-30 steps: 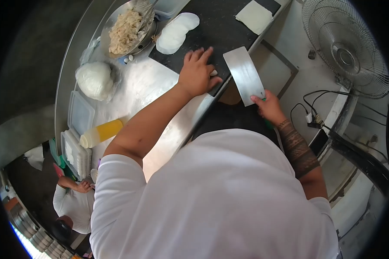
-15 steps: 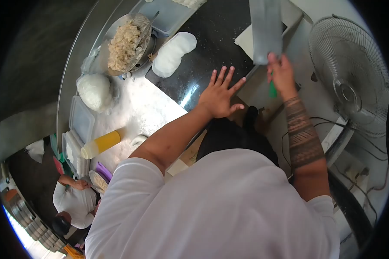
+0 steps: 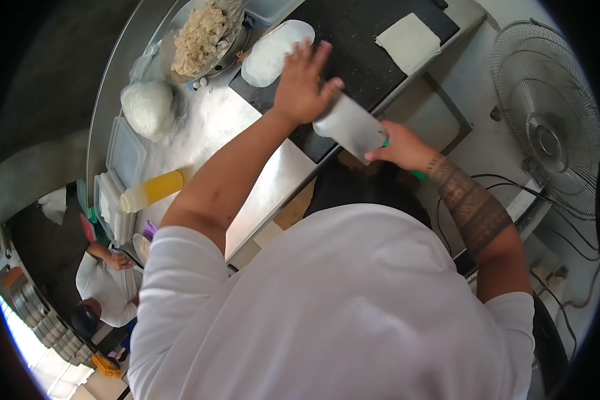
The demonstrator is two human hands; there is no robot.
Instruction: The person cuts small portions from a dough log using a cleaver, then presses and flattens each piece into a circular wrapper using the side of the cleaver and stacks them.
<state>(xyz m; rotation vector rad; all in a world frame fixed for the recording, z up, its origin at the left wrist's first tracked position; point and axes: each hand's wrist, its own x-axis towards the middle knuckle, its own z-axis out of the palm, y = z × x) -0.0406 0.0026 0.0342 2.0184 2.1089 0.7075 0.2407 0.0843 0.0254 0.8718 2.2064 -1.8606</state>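
My right hand (image 3: 403,148) is closed around the green handle of a wide-bladed cleaver (image 3: 355,127). The blade lies over the front edge of a dark board (image 3: 360,63), and a bit of something white shows beside its left corner. My left hand (image 3: 307,83) is open, fingers stretched out over the board and its thumb near the blade. Its fingertips overlap the edge of flat, round, white dough wrappers (image 3: 268,61), which lie overlapping on the board; whether they touch cannot be made out. A folded white cloth (image 3: 410,43) rests at the board's right end.
A metal bowl of pale chopped filling (image 3: 200,43) stands at the back left. Nearby are a plastic-wrapped white mass (image 3: 147,110), a yellow squeeze bottle (image 3: 157,192) and plastic containers (image 3: 117,207). A fan (image 3: 547,120) stands at right; another person (image 3: 107,287) works at lower left.
The cleaver has come down from the cloth toward me and to the left, onto the board's front edge. My left hand has moved up and left toward the wrappers.
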